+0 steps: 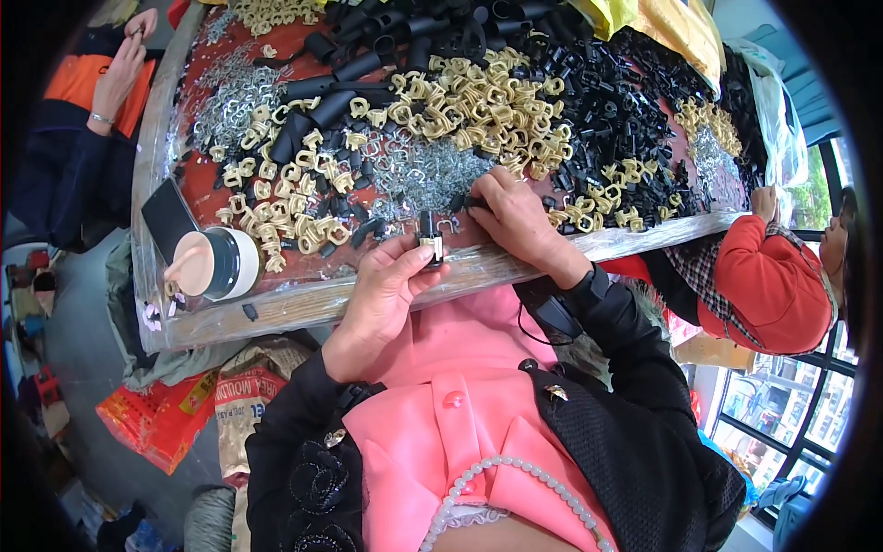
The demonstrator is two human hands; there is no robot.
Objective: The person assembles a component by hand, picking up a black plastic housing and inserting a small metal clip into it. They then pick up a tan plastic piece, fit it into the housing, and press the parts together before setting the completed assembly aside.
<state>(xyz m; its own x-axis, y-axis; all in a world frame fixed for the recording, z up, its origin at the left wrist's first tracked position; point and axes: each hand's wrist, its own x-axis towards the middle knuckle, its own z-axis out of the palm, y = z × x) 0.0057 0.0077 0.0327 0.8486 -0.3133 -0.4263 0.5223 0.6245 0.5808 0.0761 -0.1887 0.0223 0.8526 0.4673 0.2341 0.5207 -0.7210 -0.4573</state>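
Observation:
My left hand (382,285) is closed at the table's front edge. Between its thumb and fingers it pinches a small black plastic part (428,225) with a pale gold piece at its lower end. To the right, my right hand (517,216) reaches to the near side of a heap of small silver metal pieces (414,175). Its fingers are pressed together, with something dark at the tips that is too small to name. A single silver U-shaped piece (448,227) lies between my hands.
Heaps of gold-coloured clips (487,106) and black plastic parts (612,120) cover the red tabletop, with black tubes (359,64) behind. A lidded jar (221,264) and a phone (169,219) stand at the left corner. Co-workers sit left (101,120) and right (763,285).

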